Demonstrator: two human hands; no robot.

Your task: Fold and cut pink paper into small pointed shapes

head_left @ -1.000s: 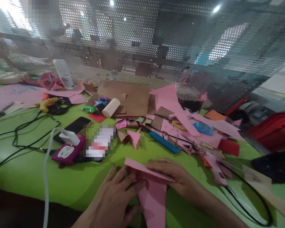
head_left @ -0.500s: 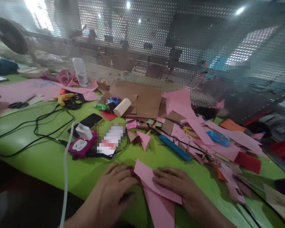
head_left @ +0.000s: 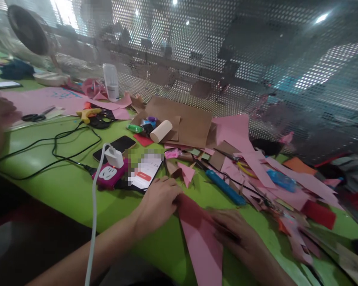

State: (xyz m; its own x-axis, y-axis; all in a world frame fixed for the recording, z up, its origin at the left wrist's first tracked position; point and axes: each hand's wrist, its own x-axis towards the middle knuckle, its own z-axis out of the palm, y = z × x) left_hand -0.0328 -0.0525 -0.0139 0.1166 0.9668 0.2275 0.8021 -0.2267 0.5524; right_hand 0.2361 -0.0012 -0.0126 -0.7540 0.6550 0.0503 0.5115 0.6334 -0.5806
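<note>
2 bare hands meet 1 pink sheet (head_left: 201, 246) at the near edge of the green table (head_left: 155, 234). The sheet lies between them, its lower end cut off by the frame. The left hand (head_left: 164, 194) touches its upper left corner, fingers bent and close together; the fingertips are hidden, so I cannot tell whether they pinch or only press. The right hand (head_left: 240, 234) is at the sheet's right edge, fingers curled inward; shadow hides its grip, and I cannot tell how firmly it holds.

Beyond the left hand are 2 phones: a lit phone (head_left: 146, 174), partly pixelated, and a dark phone (head_left: 123, 145), partly behind 1 white charger (head_left: 113, 157). The charger sits in 1 purple power strip (head_left: 107, 176).

There are 2 glue guns: a yellow glue gun (head_left: 89, 115) and a pink glue gun (head_left: 296, 242), whose nozzle is hard to make out among scraps. 1 blue-handled cutter (head_left: 225, 186) lies near 1 small pink triangle (head_left: 187, 172). The pink scraps (head_left: 262, 171) on the right overlap too much to count.

At the left edge, 1 hand of another person (head_left: 1, 113) is blurred and cut off, near 1 pair of scissors (head_left: 37, 116).
</note>
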